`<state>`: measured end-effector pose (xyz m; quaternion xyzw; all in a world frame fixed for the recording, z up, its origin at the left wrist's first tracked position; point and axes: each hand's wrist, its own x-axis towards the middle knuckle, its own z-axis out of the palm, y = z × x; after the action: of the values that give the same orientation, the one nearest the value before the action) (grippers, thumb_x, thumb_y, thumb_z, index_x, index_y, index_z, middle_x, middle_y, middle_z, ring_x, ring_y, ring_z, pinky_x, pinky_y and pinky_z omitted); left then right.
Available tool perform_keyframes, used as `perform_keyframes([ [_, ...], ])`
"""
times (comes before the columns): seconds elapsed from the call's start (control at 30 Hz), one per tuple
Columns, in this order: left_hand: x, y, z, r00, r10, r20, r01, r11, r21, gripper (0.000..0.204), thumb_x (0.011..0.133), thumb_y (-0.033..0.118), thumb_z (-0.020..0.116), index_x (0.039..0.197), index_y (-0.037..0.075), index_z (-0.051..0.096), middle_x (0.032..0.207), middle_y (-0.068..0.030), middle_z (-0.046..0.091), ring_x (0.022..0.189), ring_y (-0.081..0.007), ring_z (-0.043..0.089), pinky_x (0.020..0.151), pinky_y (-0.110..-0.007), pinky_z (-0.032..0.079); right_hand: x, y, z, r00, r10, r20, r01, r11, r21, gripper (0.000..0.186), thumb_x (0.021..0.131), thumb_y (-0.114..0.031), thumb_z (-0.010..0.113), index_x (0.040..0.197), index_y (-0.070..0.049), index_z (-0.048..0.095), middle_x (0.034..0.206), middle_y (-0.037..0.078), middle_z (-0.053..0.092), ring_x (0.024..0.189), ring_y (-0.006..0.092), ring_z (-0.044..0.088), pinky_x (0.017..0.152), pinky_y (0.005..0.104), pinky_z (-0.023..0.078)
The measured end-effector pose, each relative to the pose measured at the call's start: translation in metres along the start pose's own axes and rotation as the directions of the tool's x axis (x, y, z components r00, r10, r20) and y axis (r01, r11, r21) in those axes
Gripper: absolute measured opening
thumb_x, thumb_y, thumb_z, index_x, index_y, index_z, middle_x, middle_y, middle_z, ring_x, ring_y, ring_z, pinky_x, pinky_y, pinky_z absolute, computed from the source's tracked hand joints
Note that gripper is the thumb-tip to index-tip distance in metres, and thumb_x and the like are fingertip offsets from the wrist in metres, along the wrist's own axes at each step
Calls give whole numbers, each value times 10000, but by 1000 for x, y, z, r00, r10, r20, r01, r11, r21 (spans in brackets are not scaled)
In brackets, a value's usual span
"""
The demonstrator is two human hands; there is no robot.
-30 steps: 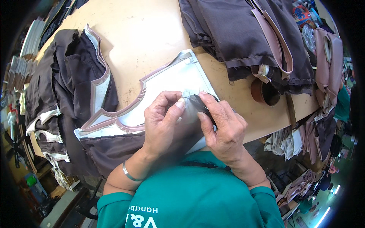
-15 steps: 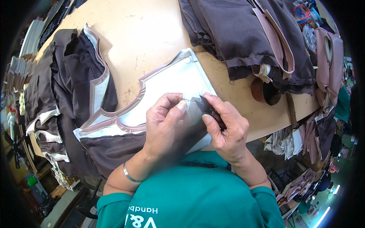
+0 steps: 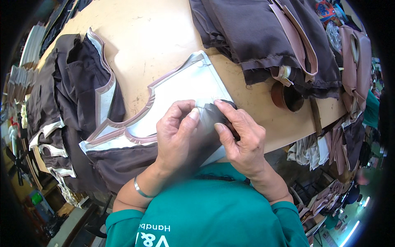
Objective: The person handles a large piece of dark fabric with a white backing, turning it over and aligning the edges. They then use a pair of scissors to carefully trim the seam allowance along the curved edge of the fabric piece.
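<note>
A white-backed bag panel (image 3: 175, 90) with mauve folded edging lies before me on the table. Dark brown lining fabric (image 3: 123, 162) runs along its near side, under my hands. My left hand (image 3: 177, 133) pinches the lining's edge between thumb and forefinger, beside the panel's white surface. A short way to its right, my right hand (image 3: 245, 138) holds a dark folded part of the fabric, with forefinger and thumb curled round it. Fine dark threads show between the fingertips. Whether a small tool is inside the right hand is hidden.
Another dark lining piece with mauve-edged panels (image 3: 78, 78) lies at the left. Stacked dark linings with mauve straps (image 3: 263, 37) fill the far right, next to a brown round container (image 3: 284, 96). Mauve leather-like pieces (image 3: 354, 61) hang beyond the table's right edge.
The dark pointed fold by my right fingertips has turned back beneath that hand. My right forefinger has shifted slightly left; the left hand keeps its pinch.
</note>
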<state>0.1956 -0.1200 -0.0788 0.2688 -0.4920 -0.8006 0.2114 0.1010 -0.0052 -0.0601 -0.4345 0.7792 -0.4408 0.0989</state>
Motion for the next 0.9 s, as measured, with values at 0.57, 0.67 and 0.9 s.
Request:
perform_keyframes([
  [0.57,1,-1,0,997,76,15,-76,997,32,174,833,42,531,988,-35,528,877,-39,564,768,-56,499,692,-193,421,-2,6,12,1000,-18,-5,19,996,89,332,771,-7,582,1102,0,550,844,125,594,665,182,568,594,255,457],
  [0.67,1,-5,-2,997,76,15,-76,997,11,181,821,29,542,989,-39,533,896,-52,572,789,-63,512,706,-200,430,-1,11,10,995,-95,-17,95,995,40,346,758,7,586,1102,-5,553,783,107,577,587,164,528,544,261,439],
  [0.9,-5,0,4,998,-49,50,43,992,118,181,818,54,560,974,-36,553,890,-49,589,815,-92,537,726,-231,443,2,14,12,990,-48,-135,53,998,35,358,750,-25,591,1105,-14,542,780,118,574,587,241,559,526,312,453],
])
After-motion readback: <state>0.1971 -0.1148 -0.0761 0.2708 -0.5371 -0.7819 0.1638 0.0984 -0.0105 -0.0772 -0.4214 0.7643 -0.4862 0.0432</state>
